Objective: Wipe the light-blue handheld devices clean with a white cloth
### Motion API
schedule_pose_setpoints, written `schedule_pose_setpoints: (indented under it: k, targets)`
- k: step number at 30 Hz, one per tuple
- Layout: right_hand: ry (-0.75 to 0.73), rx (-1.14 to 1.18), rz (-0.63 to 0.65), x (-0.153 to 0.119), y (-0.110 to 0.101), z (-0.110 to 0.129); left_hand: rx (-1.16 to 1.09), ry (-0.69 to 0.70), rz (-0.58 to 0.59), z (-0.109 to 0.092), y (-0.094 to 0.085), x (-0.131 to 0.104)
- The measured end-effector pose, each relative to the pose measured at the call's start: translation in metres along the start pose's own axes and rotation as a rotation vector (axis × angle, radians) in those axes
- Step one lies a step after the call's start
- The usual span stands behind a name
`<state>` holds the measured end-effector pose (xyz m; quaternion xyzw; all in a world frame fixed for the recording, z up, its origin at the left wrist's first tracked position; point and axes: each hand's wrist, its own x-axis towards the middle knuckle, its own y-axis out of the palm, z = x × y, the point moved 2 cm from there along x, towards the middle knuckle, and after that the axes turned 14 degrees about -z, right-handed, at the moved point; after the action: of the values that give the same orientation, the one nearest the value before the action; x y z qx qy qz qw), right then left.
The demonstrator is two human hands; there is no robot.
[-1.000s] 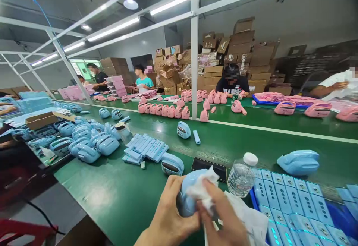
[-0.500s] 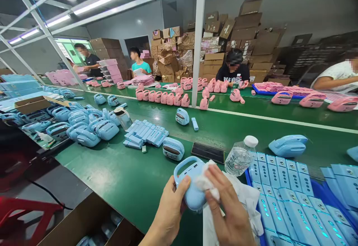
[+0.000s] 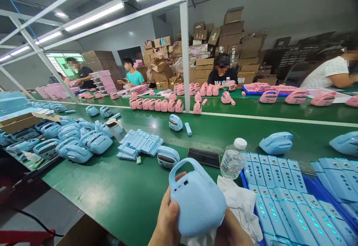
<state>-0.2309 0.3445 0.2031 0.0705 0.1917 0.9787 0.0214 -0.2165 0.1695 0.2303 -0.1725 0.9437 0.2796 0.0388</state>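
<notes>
Up close, pale blue device [image 3: 197,201], rounded plastic body with loop handle at top and small ports on near face; held upright, long axis tilted slightly left, handle pointing away toward far side of table [image 3: 117,194]; raised above table edge, just left of tray [image 3: 321,197]; left hand [image 3: 167,220] wrapped round left side, thumb on face, fingers holding body; right hand [image 3: 232,233] under lower right, holding white cloth [image 3: 242,205] against device; bottle [image 3: 232,160] and phone [image 3: 203,157] beyond.
</notes>
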Motion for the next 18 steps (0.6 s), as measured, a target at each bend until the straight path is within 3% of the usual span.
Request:
schedule_pose_setpoints:
  k: [2, 4, 6, 8, 10, 13, 15, 18]
  targets:
    - [0.149, 0.113, -0.062, 0.001, 0.006, 0.000, 0.086, 0.115, 0.029, -0.004, 0.004, -0.001]
    - [0.143, 0.038, -0.141, 0.001, 0.008, 0.009, 0.099, 0.102, 0.038, -0.008, 0.008, -0.004]
    - [-0.111, -0.227, -0.145, -0.001, 0.012, 0.027, 0.070, 0.031, 0.112, -0.008, 0.012, -0.012]
    - [-0.391, -0.421, -0.065, -0.006, 0.018, 0.046, 0.039, -0.005, 0.182, -0.006, 0.015, -0.020]
    - [-0.508, -0.470, 0.041, -0.010, 0.021, 0.057, 0.038, 0.002, 0.167, -0.004, 0.016, -0.025]
    - [-0.341, -0.498, 0.056, -0.009, 0.015, 0.056, 0.033, 0.060, 0.177, -0.005, 0.018, -0.025]
    - [-0.134, -0.443, 0.003, -0.005, 0.008, 0.049, 0.065, 0.088, 0.263, -0.010, 0.018, -0.023]
    - [0.083, -0.204, 0.028, -0.003, 0.006, 0.039, 0.182, 0.126, 0.405, -0.020, 0.014, -0.021]
